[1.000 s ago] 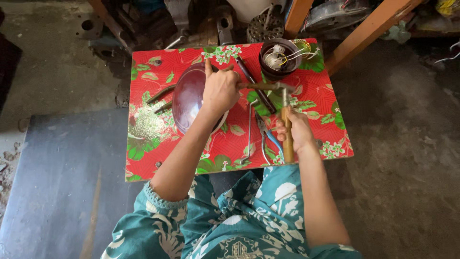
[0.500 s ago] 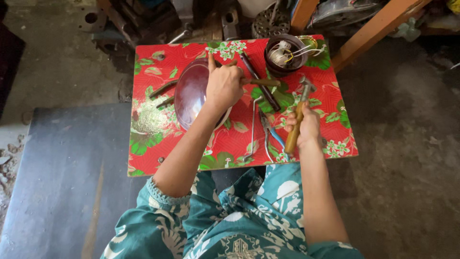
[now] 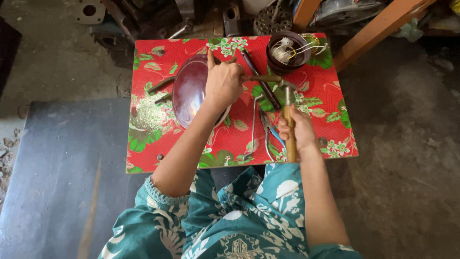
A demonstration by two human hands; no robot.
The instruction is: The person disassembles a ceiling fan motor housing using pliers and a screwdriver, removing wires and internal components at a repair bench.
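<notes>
left arm: bare forearm comes up from the near left, angled toward the far right, teal floral sleeve bunched around the elbow

left hand (image 3: 224, 85): knuckles up, fingers curled in a loose grip, index finger sticking straight out toward the far side

right arm: bare too, runs pretty much straight away from the body on the right, closer in than the left

right hand (image 3: 299, 128): closed in a fist, thumb wrapped over the top, wrist straight

gap: hands are apart, left one farther out, right one nearer the body

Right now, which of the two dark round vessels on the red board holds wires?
The small dark bowl at the board's far edge; the large shallow dish under the left hand shows none.
</notes>
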